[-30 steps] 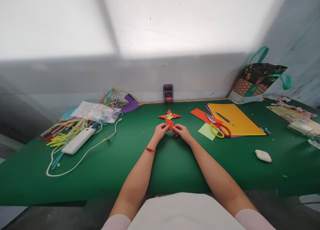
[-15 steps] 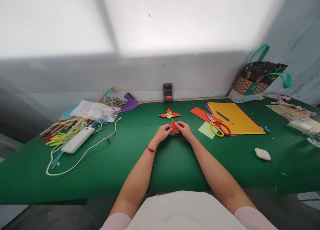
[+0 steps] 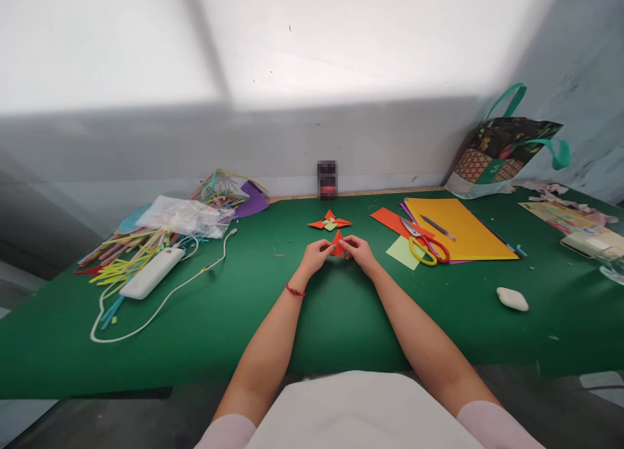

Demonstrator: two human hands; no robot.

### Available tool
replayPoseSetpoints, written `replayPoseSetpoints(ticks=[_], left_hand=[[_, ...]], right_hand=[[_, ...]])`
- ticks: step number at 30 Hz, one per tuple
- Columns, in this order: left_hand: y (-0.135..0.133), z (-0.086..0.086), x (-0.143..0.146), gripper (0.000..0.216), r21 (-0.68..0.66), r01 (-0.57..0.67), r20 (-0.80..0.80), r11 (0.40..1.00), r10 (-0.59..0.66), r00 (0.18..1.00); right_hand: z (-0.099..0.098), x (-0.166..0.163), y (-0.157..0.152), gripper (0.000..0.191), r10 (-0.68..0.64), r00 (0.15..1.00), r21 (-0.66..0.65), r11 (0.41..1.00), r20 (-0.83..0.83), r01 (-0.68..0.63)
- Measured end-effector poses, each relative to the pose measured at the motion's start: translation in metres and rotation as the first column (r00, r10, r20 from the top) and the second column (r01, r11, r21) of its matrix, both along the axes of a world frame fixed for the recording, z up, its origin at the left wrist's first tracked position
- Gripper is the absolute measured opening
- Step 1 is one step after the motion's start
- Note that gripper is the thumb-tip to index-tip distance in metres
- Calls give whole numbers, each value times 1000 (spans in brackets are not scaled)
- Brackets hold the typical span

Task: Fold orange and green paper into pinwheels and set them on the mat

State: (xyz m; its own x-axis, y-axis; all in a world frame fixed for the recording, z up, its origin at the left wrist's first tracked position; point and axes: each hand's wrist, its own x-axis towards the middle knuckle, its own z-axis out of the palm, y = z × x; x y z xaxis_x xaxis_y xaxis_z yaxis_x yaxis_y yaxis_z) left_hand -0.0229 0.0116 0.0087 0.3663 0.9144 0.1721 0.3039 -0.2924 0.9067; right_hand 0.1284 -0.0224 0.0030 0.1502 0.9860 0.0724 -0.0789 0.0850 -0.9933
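Between my two hands is a small folded piece of orange-red paper [image 3: 338, 242], pointed at the top. My left hand [image 3: 316, 254] pinches its left edge, and my right hand [image 3: 357, 251] grips the right side with thumb and fingers. The lower part of the fold is partly covered by fingertips. Just beyond lies a folded paper shape [image 3: 330, 223] with orange-red points around a pale green centre. Right of my hands are a flat orange-red paper strip [image 3: 387, 221], a pale green paper square [image 3: 402, 253] and scissors [image 3: 423, 242] with one yellow and one red handle.
Yellow paper sheets [image 3: 468, 234] with a pen [image 3: 437, 227] on top lie at right, near a white rounded object [image 3: 512, 299]. A white power bank [image 3: 152, 273] with cable and colourful strips [image 3: 117, 260] occupy the left. A bag [image 3: 502, 156] stands at the back right.
My hands and the folded orange-red paper have shifted very slightly away from me, and the fingers have adjusted a little on it. Everything else on the table stays put.
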Motion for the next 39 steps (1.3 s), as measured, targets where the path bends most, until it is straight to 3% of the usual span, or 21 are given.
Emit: replayPoseSetpoints(ticks=[10,16,22,27,39], left_hand=[[-1,-2,5,18,-36,63,143,997,-57,988],[1,-5,3,11,-41,24,175,999,-17,984],[-1,-6,6,12,-83,116,173,990,-100,980],[-3,-6,7,31,-108,209,181,972,-188,965],[0,-10,9,36,-161,225,271,961,-176,946]], right_hand=[[0,2,2,45,-31,998,2,1000,-53,32],[3,-1,-1,47,20,998,-23,1000,-53,-21],[1,-2,-2,46,-2,1000,36,999,0,2],[0,1,0,46,-56,998,56,997,-11,56],[0,0,1,47,-67,995,31,997,-76,69]])
